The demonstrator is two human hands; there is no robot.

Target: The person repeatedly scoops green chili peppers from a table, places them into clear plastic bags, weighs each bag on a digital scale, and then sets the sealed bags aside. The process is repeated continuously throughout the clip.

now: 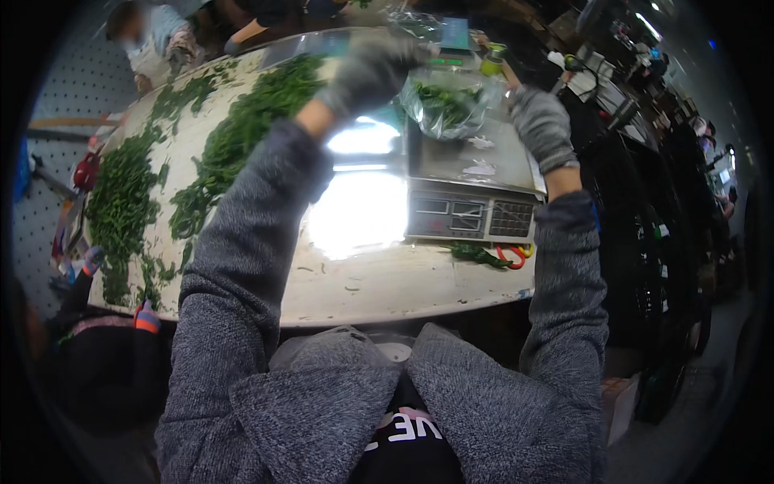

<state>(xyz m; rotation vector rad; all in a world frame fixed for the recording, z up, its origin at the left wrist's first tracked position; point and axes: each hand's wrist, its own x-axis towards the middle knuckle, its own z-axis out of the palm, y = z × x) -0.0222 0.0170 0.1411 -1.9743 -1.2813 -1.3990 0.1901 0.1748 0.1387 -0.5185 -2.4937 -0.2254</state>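
A clear plastic bag (453, 113) with green peppers inside rests on the metal pan of a digital scale (472, 216). My left hand (372, 71), in a grey knit glove, is over the far left side of the scale, smeared by motion; its fingers cannot be read. In a matching glove, my right hand (542, 127) is curled closed at the pan's right edge, beside the bag. Whatever its fingers may hold is hidden. Long piles of green peppers (262, 113) lie on the white table (379, 290) to the left.
A green container (493, 60) stands behind the bag. Red and yellow handles (514, 258) and a few peppers lie before the scale. Another person (153, 44) works at the far left; a co-worker's gloved hand (147, 318) is at the near left. Dark stacked crates (637, 218) line the right.
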